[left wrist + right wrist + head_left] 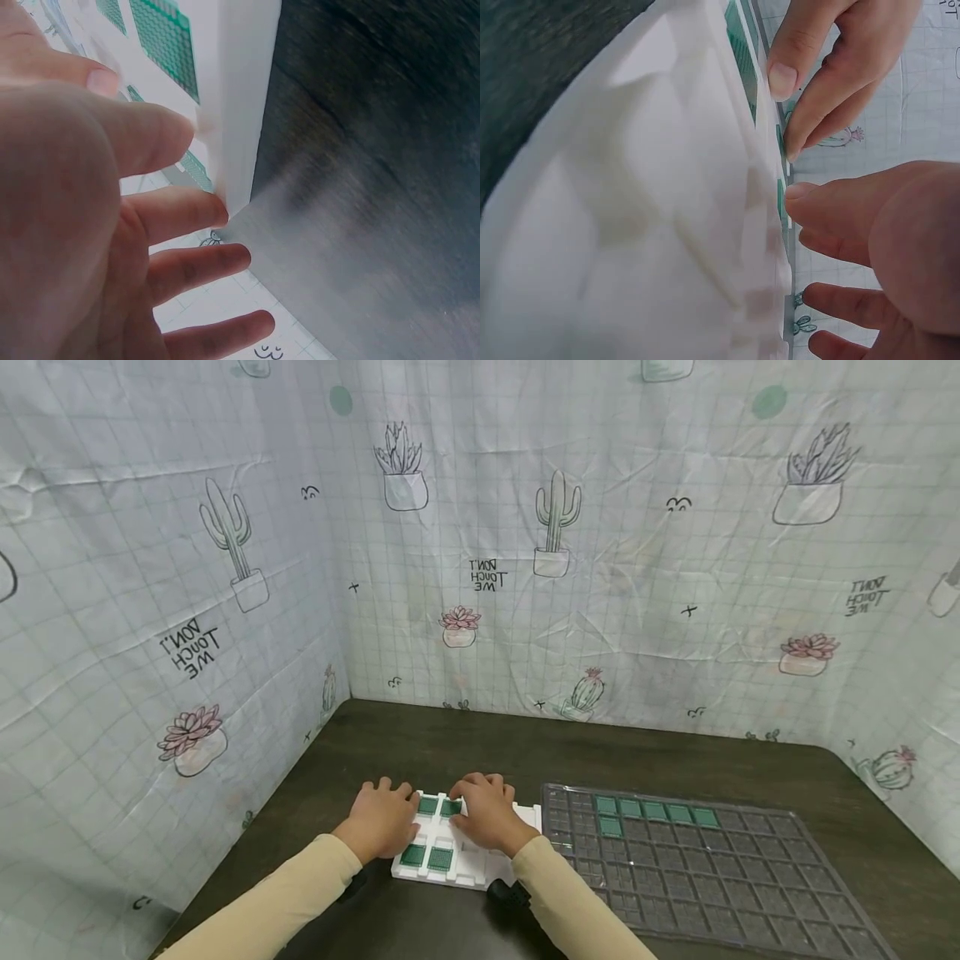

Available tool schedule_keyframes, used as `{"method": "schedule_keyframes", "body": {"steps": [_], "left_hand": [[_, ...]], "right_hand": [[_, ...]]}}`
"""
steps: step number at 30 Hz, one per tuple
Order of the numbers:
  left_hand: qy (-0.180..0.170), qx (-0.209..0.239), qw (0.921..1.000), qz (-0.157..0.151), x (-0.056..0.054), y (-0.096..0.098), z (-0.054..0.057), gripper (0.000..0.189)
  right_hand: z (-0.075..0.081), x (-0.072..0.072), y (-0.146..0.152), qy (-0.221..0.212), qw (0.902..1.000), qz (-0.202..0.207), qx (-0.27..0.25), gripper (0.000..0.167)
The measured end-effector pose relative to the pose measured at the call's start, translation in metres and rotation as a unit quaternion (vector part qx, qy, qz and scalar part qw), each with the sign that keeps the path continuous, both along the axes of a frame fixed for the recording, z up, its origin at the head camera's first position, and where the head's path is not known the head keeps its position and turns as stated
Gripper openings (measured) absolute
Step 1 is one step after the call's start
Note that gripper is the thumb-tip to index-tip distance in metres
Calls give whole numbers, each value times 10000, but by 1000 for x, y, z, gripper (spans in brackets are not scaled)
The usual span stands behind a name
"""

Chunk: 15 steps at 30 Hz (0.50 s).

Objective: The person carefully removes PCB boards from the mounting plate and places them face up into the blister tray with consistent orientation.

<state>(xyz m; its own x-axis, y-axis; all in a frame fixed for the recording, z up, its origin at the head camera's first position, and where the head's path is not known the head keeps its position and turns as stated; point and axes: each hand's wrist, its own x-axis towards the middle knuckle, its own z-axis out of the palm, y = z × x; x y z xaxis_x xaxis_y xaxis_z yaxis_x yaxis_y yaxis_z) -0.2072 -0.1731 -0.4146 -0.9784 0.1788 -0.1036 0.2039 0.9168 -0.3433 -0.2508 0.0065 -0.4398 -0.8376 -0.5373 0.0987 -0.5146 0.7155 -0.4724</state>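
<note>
Nearest me lies the white tray (471,865), its long axis running nine to three o'clock. My left hand (378,820), fingers loose and straight, touches its nine-o'clock edge. My right hand (484,810) is nearer the far-row green square (451,808), at its fingertips towards nine; whether I'm pinching it, I can't tell. The clear tray (695,862) sits at three.

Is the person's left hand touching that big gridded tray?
Apart: the head view shows the white tray lying between the left hand and the gridded tray.
</note>
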Motion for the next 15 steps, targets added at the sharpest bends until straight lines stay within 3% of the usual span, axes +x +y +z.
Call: {"method": "schedule_keyframes", "body": {"steps": [15], "left_hand": [[59, 40, 10000, -44, 4, 1, 2, 56]], "right_hand": [[-4, -4, -9, 8, 9997, -215, 131, 31]]}}
